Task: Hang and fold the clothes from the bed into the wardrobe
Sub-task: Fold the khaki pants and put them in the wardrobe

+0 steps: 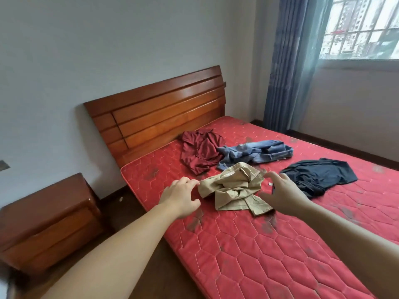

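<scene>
Hands either side of khaki garment (234,192), neither closed on it. Left hand (180,196) at garment's left edge, fingers curled loosely, fingertips (195,182) touching or just short of the cloth; cannot tell which. Right hand (282,194) at garment's right side, fingers spread and arched, thumb low near the hem, palm open, nothing gripped. Both forearms bare, reaching in from lower frame.

Khaki garment: crumpled heap, tan cotton-like weave, folds bunched toward the middle, one flat stitched panel with a cuff-like end trailing toward the near right. Lies on red mattress (248,255), near the left side, roughly mid-length.

Other clothes farther up the mattress: dark red garment (199,153) rumpled close to the headboard (159,113); blue denim garment (257,154) just right of it, edges overlapping, partly folded at its far end; black garment (319,175) spread loosely to the right of the khaki one, just beyond the right hand.

Mattress bare, quilted in hexagons, dark smudges scattered across. Wooden nightstand (47,221) left of the bed on dark floor. Blue curtain (287,67) and barred window (362,29) at upper right. Wardrobe not visible.
</scene>
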A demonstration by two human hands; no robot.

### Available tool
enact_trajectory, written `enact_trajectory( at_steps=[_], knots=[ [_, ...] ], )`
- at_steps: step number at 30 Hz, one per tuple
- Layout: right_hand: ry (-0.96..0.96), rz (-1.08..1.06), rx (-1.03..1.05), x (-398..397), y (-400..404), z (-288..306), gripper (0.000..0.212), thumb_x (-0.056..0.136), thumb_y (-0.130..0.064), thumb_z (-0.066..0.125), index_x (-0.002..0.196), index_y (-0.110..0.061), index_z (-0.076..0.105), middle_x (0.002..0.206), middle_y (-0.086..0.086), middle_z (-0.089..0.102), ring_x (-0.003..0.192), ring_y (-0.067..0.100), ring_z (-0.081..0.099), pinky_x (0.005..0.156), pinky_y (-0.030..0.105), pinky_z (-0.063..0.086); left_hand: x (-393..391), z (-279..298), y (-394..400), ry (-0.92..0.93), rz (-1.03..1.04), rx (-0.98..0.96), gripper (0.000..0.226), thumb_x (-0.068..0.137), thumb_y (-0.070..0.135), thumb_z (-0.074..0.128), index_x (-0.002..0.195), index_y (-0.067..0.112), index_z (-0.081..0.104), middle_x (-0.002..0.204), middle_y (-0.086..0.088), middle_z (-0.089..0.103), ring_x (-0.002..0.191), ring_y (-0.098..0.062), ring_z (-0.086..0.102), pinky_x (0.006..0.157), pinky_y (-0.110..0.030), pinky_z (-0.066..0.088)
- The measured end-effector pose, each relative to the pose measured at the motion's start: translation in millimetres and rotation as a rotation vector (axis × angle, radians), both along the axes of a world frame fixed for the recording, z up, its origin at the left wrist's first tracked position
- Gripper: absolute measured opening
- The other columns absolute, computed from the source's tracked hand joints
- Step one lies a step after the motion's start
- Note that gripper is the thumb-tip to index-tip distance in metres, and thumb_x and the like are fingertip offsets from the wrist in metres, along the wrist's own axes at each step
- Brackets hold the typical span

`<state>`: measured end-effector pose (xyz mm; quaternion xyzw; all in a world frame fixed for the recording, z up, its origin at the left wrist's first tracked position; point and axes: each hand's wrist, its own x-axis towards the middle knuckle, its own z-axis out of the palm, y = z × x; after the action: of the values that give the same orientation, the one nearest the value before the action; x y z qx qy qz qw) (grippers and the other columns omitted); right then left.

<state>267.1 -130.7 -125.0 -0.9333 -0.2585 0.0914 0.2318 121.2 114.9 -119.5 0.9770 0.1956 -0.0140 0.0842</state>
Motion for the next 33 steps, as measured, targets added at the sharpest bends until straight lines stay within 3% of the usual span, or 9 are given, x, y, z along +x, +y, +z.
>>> enact_trajectory(
  at_steps=[8, 17, 24, 28, 33],
  knots=[
    [0.015, -0.01, -0.05, 72, 122, -7, 0.062, 0.083, -0.043, 0.064, 0.138, -0.027, 0.038, 0.128, 0.004, 0.042, 0.111, 0.024, 0.05, 0.093, 0.038, 0.045, 75, -21, 126, 0.009, -0.048, -0.046, 0.056, 0.088, 0.04, 0.055, 0.142, 0.034, 0.039, 0.144, 0.006, 0.04, 0.131, -0.02, 0.038, 0.103, -0.039, 0.041],
    [0.023, -0.185, -0.231, 113, 222, -34, 0.064, 0.084, -0.044, 0.061, 0.141, -0.03, 0.035, 0.134, 0.004, 0.04, 0.12, 0.025, 0.045, 0.096, 0.038, 0.044, 164, -67, 273, 0.076, -0.215, -0.16, 0.054, 0.087, 0.041, 0.056, 0.139, 0.034, 0.042, 0.14, 0.005, 0.042, 0.128, -0.022, 0.042, 0.103, -0.037, 0.041],
    [0.108, -0.318, -0.286, 148, 229, -62, 0.063, 0.087, -0.042, 0.062, 0.142, -0.028, 0.034, 0.132, 0.006, 0.04, 0.117, 0.024, 0.045, 0.093, 0.034, 0.043, 265, -91, 283, 0.087, -0.357, -0.324, 0.048, 0.088, 0.045, 0.057, 0.134, 0.032, 0.049, 0.136, 0.0, 0.048, 0.127, -0.023, 0.046, 0.106, -0.04, 0.039],
    [0.208, -0.445, -0.248, 193, 237, -92, 0.067, 0.085, -0.039, 0.063, 0.144, -0.024, 0.034, 0.134, 0.01, 0.039, 0.113, 0.027, 0.05, 0.092, 0.034, 0.046, 310, -104, 279, 0.158, -0.485, -0.292, 0.056, 0.084, 0.038, 0.06, 0.138, 0.032, 0.046, 0.137, 0.0, 0.046, 0.128, -0.023, 0.044, 0.106, -0.042, 0.039],
    [0.348, -0.497, -0.204, 246, 266, -146, 0.061, 0.084, -0.04, 0.062, 0.138, -0.021, 0.04, 0.132, 0.011, 0.042, 0.113, 0.031, 0.054, 0.097, 0.039, 0.045, 365, -135, 313, 0.233, -0.43, -0.287, 0.052, 0.085, 0.041, 0.06, 0.135, 0.033, 0.047, 0.13, 0.0, 0.049, 0.121, -0.023, 0.049, 0.103, -0.039, 0.042]
  ],
)
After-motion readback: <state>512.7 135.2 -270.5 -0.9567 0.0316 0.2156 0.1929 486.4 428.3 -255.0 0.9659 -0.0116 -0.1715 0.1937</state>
